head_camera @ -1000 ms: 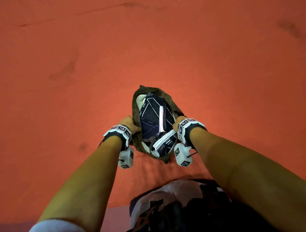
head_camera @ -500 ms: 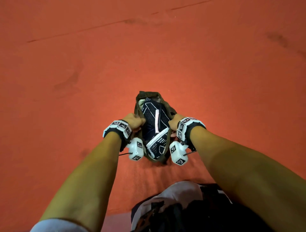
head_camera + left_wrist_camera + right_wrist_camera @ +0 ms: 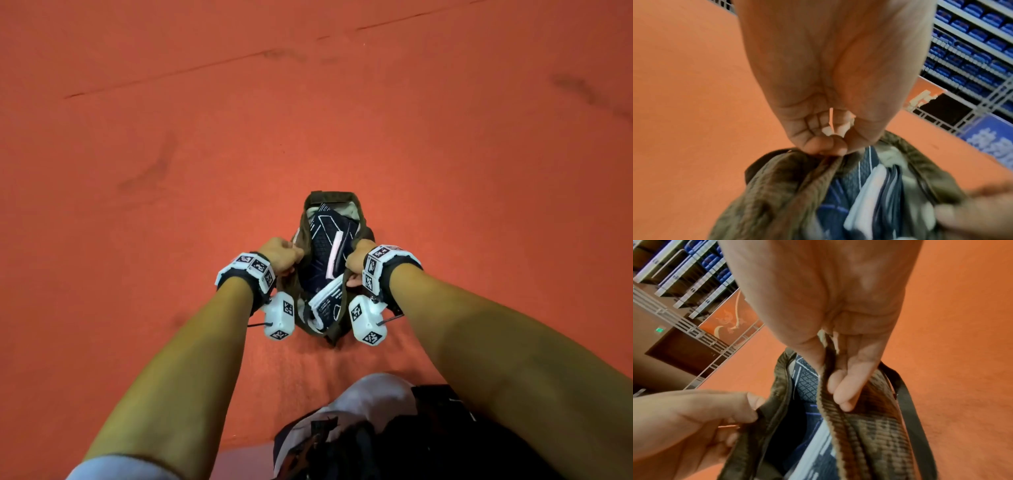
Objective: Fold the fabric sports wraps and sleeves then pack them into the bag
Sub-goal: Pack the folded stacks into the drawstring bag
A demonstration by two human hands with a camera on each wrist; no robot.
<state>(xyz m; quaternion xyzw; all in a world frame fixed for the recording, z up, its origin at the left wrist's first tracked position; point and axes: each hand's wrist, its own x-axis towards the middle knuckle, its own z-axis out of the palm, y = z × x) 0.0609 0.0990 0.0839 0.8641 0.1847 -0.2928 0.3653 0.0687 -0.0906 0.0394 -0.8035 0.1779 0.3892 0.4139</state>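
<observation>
Both hands have pulled the bag's [image 3: 329, 202] sides closer together. Left hand [image 3: 279, 255] and right hand [image 3: 356, 262] each pinch one edge. Dark wraps [image 3: 327, 246] sit inside, on the orange floor [image 3: 479, 171].

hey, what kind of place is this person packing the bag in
Probably an indoor sports arena: tiers of blue seats behind white railings rise beside a wide orange floor, where the bag sits.
</observation>
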